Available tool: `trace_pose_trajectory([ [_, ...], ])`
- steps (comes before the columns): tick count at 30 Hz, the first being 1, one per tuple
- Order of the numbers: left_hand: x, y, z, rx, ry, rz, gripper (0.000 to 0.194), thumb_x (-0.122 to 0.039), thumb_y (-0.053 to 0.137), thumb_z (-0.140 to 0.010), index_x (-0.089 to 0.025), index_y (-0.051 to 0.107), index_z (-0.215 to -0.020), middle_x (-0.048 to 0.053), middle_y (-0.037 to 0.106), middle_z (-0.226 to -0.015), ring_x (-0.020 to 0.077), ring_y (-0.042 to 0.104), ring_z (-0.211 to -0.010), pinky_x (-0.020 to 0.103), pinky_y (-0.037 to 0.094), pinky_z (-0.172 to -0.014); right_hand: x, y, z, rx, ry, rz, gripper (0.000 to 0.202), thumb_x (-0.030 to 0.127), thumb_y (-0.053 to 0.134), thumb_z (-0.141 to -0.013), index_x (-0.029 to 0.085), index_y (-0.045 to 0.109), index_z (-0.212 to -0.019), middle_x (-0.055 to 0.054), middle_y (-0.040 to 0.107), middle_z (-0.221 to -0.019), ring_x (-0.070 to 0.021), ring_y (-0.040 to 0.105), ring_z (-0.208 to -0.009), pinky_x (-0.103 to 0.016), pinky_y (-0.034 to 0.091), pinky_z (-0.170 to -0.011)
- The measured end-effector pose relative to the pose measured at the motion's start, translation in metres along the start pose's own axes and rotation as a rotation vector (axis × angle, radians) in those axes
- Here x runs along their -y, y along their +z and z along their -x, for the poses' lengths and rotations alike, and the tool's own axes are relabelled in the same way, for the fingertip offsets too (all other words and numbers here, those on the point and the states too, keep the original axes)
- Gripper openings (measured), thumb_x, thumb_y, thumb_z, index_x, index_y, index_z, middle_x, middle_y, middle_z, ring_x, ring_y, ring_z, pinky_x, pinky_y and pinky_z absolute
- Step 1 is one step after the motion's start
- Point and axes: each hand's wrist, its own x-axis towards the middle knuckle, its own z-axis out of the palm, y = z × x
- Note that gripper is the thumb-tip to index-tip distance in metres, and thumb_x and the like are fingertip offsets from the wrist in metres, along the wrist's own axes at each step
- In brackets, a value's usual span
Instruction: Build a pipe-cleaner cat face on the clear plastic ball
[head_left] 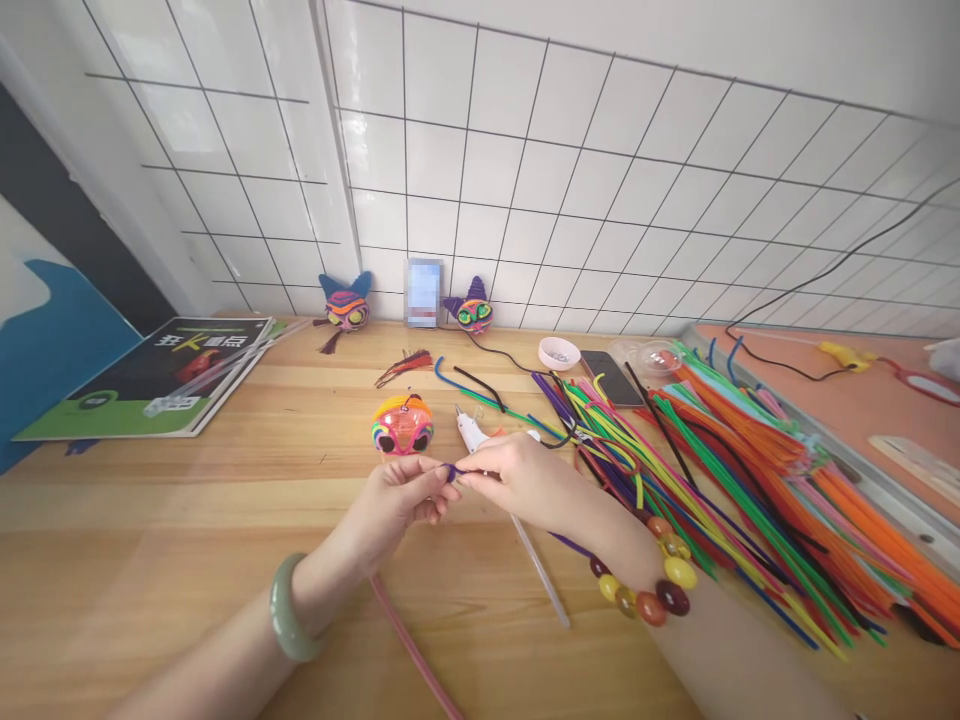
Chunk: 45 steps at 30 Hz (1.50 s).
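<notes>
Between my fingertips is a small purple pipe cleaner piece [451,472], partly hidden by them. My left hand [409,492] pinches it from the left, and my right hand [510,470] holds it from the right. Just beyond my left hand lies an orange and pink mask-like ornament [403,428] with dark eye shapes. A white glue gun [471,430] rests behind my right hand, and a clear glue stick [541,572] lies below that hand.
Colourful pipe cleaners [750,480] spread across the right. Two eared ornaments, one blue-eared [346,305] and one purple-eared [475,308], flank a phone [424,293] at the wall. A pink bowl [559,353], dark phone [611,378] and book [161,375] lie on the table [150,560].
</notes>
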Motion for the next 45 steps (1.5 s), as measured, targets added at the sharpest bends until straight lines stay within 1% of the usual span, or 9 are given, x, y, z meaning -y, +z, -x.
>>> trace_pose_trajectory([
  [7, 0.001, 0.005, 0.004, -0.093, 0.170, -0.074, 0.017, -0.029, 0.068, -0.073, -0.014, 0.066, -0.066, 0.003, 0.065, -0.062, 0.0085, 0.050, -0.051, 0.020, 0.040, -0.050, 0.014, 0.003, -0.003, -0.078, 0.004, 0.011, 0.021, 0.010, 0.053, -0.084, 0.017, 0.064, -0.068, 0.002, 0.058, -0.061, -0.0092, 0.047, -0.055, -0.021, 0.031, -0.054],
  [11, 0.003, 0.008, 0.004, -0.143, 0.216, -0.068, 0.017, -0.028, 0.067, -0.074, -0.014, 0.066, -0.065, 0.002, 0.064, -0.060, 0.0083, 0.049, -0.052, 0.020, 0.039, -0.051, 0.015, 0.012, -0.004, -0.138, 0.007, 0.051, 0.024, 0.010, 0.051, -0.084, 0.016, 0.062, -0.064, 0.002, 0.056, -0.058, -0.0098, 0.044, -0.054, -0.023, 0.030, -0.053],
  [14, 0.003, 0.010, 0.005, -0.170, 0.187, 0.007, 0.017, -0.028, 0.069, -0.072, -0.014, 0.066, -0.063, 0.002, 0.063, -0.060, 0.0074, 0.048, -0.052, 0.019, 0.039, -0.052, 0.013, 0.015, -0.004, -0.154, 0.022, 0.053, 0.024, 0.009, 0.050, -0.085, 0.016, 0.063, -0.066, 0.000, 0.059, -0.060, -0.0109, 0.047, -0.056, -0.023, 0.032, -0.056],
  [21, -0.001, 0.014, 0.006, -0.166, 0.001, 0.255, 0.015, -0.025, 0.075, -0.065, -0.012, 0.068, -0.064, -0.002, 0.055, -0.055, 0.0059, 0.044, -0.052, 0.017, 0.037, -0.049, 0.010, 0.008, -0.004, -0.142, 0.023, 0.004, 0.016, 0.017, 0.054, -0.087, 0.017, 0.069, -0.084, -0.002, 0.067, -0.072, -0.0130, 0.055, -0.063, -0.024, 0.038, -0.060],
  [27, 0.002, 0.013, 0.006, -0.171, 0.004, 0.286, 0.016, -0.025, 0.075, -0.065, -0.012, 0.067, -0.062, -0.002, 0.053, -0.055, 0.0063, 0.044, -0.052, 0.018, 0.037, -0.048, 0.008, 0.020, -0.003, -0.226, -0.014, 0.085, 0.013, 0.018, 0.056, -0.086, 0.017, 0.068, -0.089, -0.005, 0.069, -0.079, -0.0157, 0.060, -0.070, -0.025, 0.042, -0.063],
  [32, 0.003, 0.013, 0.009, -0.107, -0.022, 0.321, 0.014, -0.024, 0.071, -0.070, -0.011, 0.067, -0.066, 0.001, 0.056, -0.060, 0.0074, 0.047, -0.055, 0.019, 0.040, -0.052, 0.008, 0.023, -0.002, -0.257, -0.030, 0.203, 0.016, 0.018, 0.051, -0.087, 0.015, 0.067, -0.083, -0.007, 0.068, -0.075, -0.0177, 0.060, -0.069, -0.027, 0.042, -0.063],
  [37, 0.000, 0.012, 0.010, -0.023, -0.092, 0.352, 0.021, -0.028, 0.059, -0.081, -0.011, 0.067, -0.072, 0.005, 0.059, -0.068, 0.0104, 0.051, -0.061, 0.021, 0.042, -0.054, 0.006, 0.010, 0.000, -0.181, -0.077, 0.205, 0.016, 0.020, 0.051, -0.086, 0.016, 0.066, -0.084, -0.005, 0.065, -0.074, -0.0157, 0.058, -0.069, -0.026, 0.039, -0.062],
  [41, -0.005, 0.008, 0.009, 0.046, -0.112, 0.226, 0.030, -0.036, 0.056, -0.081, -0.011, 0.067, -0.068, 0.006, 0.060, -0.067, 0.0113, 0.051, -0.057, 0.022, 0.040, -0.052, 0.001, 0.001, 0.001, -0.111, -0.131, 0.174, 0.014, 0.021, 0.053, -0.086, 0.018, 0.066, -0.082, 0.000, 0.057, -0.065, -0.0123, 0.051, -0.061, -0.025, 0.036, -0.062],
  [45, -0.008, 0.006, 0.008, 0.079, -0.076, 0.053, 0.022, -0.031, 0.067, -0.073, -0.012, 0.068, -0.062, 0.005, 0.061, -0.063, 0.0100, 0.048, -0.052, 0.022, 0.037, -0.049, 0.001, -0.003, 0.001, -0.046, -0.160, 0.123, 0.014, 0.017, 0.053, -0.084, 0.019, 0.066, -0.082, 0.001, 0.057, -0.066, -0.0107, 0.048, -0.059, -0.024, 0.035, -0.061],
])
